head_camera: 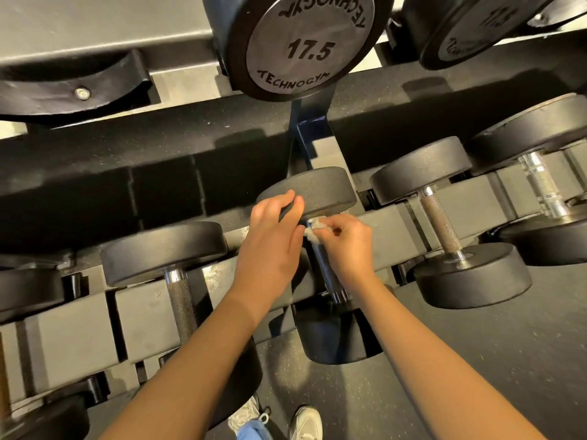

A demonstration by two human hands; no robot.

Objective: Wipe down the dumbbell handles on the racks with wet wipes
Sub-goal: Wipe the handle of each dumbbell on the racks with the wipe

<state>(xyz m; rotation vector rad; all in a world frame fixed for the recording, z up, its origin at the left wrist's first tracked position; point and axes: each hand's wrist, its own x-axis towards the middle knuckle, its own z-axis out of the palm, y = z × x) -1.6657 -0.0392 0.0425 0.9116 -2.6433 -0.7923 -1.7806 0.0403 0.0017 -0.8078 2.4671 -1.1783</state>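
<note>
Midway along the rack [76, 328], right hand [347, 246] pinches a soft wipe [313, 227] on the hard handle [328, 271] of a heavy dumbbell [320, 185], left hand [271, 239] resting open on it.

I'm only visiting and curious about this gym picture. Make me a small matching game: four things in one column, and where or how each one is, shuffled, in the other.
Things:
1. left hand
2. right hand
3. wet wipe
4. dumbbell marked 17.5

Places or states:
A. sits on the upper rack
B. white and crumpled, at the far end of a handle
C. rests on a black dumbbell head
D. pinches the wipe

Pairs: 1-C, 2-D, 3-B, 4-A
</note>
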